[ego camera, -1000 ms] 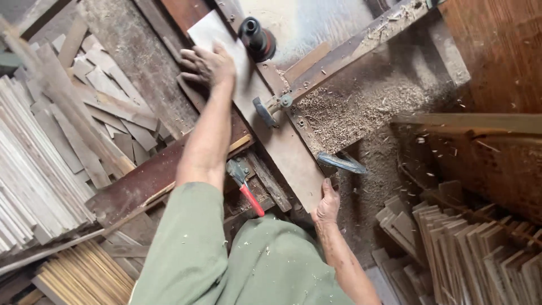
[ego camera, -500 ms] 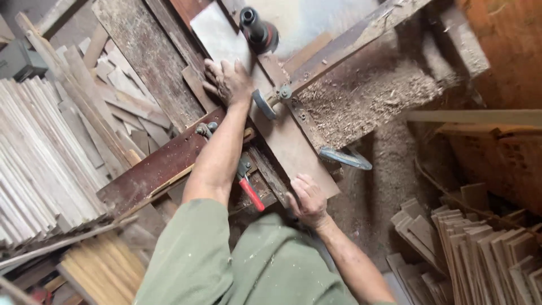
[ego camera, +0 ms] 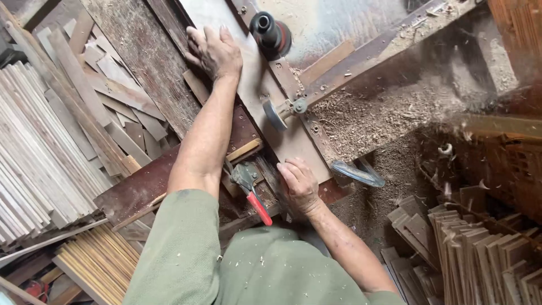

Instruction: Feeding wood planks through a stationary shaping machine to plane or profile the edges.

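Head view: left hand (ego camera: 213, 52), fingers spread flat, presses the far end of the pale board (ego camera: 255, 96) lying on the tabletop (ego camera: 141, 51). Right hand (ego camera: 298, 185), fingers curled together, rests on the board's near end. Red-handled pliers (ego camera: 251, 192) lie just left of it.

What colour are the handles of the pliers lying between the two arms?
Red, on the pliers; the head view shows it.

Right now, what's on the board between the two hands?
In the head view, between left hand and right hand the board carries a small grey roller wheel on a bracket.
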